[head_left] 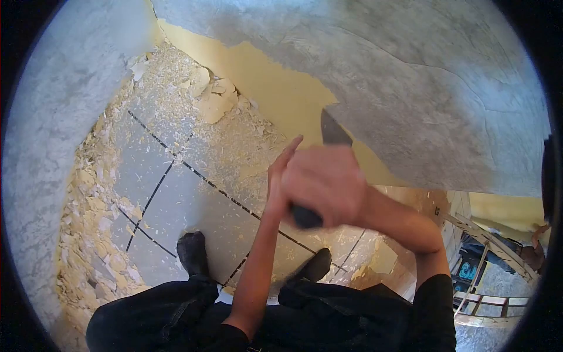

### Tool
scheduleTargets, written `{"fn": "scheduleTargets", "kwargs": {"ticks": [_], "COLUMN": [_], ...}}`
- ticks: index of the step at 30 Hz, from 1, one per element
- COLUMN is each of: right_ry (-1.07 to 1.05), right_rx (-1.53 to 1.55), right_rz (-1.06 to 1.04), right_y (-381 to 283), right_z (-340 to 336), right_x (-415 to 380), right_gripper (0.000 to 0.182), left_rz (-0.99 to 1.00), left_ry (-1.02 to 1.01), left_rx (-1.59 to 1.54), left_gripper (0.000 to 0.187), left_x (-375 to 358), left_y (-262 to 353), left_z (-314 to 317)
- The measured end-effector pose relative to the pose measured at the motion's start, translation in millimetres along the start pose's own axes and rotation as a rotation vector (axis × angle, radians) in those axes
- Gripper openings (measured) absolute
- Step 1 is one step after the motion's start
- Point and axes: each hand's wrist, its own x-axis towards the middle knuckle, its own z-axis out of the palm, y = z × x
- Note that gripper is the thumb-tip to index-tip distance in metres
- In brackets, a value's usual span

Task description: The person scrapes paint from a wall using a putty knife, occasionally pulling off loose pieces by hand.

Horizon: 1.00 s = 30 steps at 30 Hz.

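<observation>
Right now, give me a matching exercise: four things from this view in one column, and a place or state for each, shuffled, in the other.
Things:
1. scraper blade
2. right hand
3. paint flakes
4. left hand

Places or states:
A. scattered over the tiled floor
B. fingers stretched out, beside the other hand
C. closed around a dark handle
D. tip against the wall, where yellow paint meets bare grey

Pairs: 1-D, 2-C, 3-A, 4-B
</observation>
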Motion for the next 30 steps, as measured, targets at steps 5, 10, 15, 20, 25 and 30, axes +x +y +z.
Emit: {"fn": "scheduleTargets", "kwargs": {"ticks": [5,10,15,20,25,30], "right_ry": [0.003,0.017,-0.063,-0.049,-0.042,-0.122], "right_rx": [-0.002,0.087,-0.022,0.041,0.056,0.032], "right_rz": [0.058,0.105,-0.006,0.065,0.04,0.024], "right_y": [-2,21,4,2,27,11], "right_z": [1,10,-3,8,11,10], "right_x": [1,-10,-1,-7,-18,-17], "right_gripper": [0.013,0.013,0.011,0.013,0.021,0.021], "left_rz": [0.053,-0.064,-0.397,-0.147,0.288,-0.375], "left_ry": [-0.028,-0.007,0.053,0.218,0.003,0.223], "left_rx": [-0.038,-0.556,0.426,0.233,0.581,0.36], "left_gripper": [0.039,0.054,0.033,0.044,0.048,0.05], "left_x": [11,12,10,17,11,17], "left_y": [8,-58,25,14,1,49], "left_z": [5,-1,17,22,4,31]}}
